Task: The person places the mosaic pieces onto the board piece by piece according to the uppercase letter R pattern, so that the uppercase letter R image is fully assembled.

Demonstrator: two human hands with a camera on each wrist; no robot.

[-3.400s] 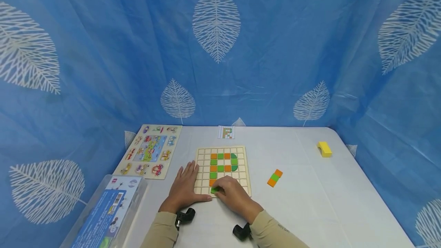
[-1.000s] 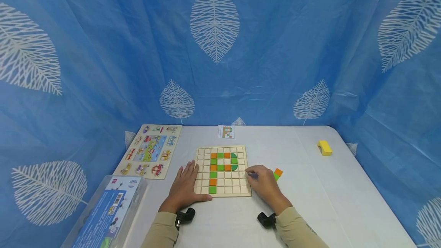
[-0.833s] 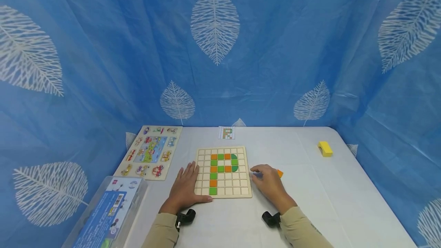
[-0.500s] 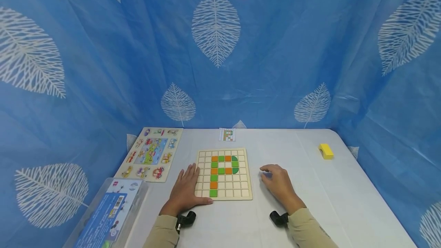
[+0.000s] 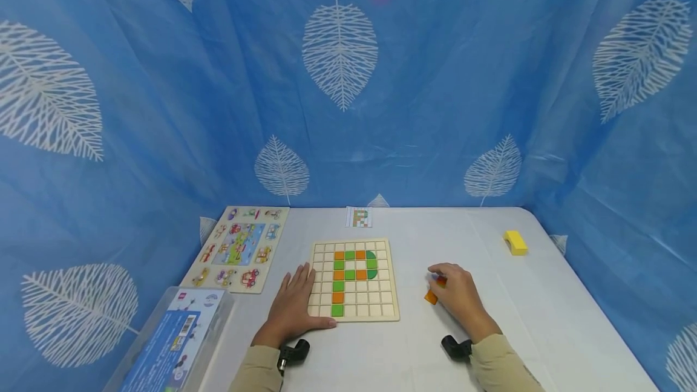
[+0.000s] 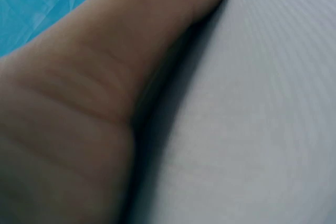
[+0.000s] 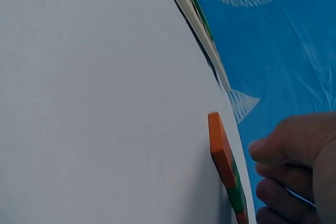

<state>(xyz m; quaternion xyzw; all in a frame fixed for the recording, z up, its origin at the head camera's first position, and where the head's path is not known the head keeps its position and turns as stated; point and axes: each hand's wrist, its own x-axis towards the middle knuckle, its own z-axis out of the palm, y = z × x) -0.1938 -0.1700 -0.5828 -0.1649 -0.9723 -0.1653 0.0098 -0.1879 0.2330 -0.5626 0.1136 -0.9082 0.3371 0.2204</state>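
My left hand lies flat with fingers spread at the left edge of a wooden grid board, its thumb along the front edge. Square orange and green tiles and two rounded dark green ones form a P shape on the board. My right hand, fingers loosely bent, hovers over a short row of orange and green tiles on the table, hiding part of it. In the right wrist view a gap shows between the fingertips and the tile row. Only the thumb side of the left hand shows in the left wrist view.
A small pattern card lies behind the board. To the left are a vehicle picture puzzle and a plastic box with a blue-and-white cover. A yellow arch block stands far right. Blue curtains enclose the white table.
The right hand has let go of a green tile in the P's bottom cell and moved right, to above the loose tiles. The left hand stays put; the head view has tilted slightly upward.
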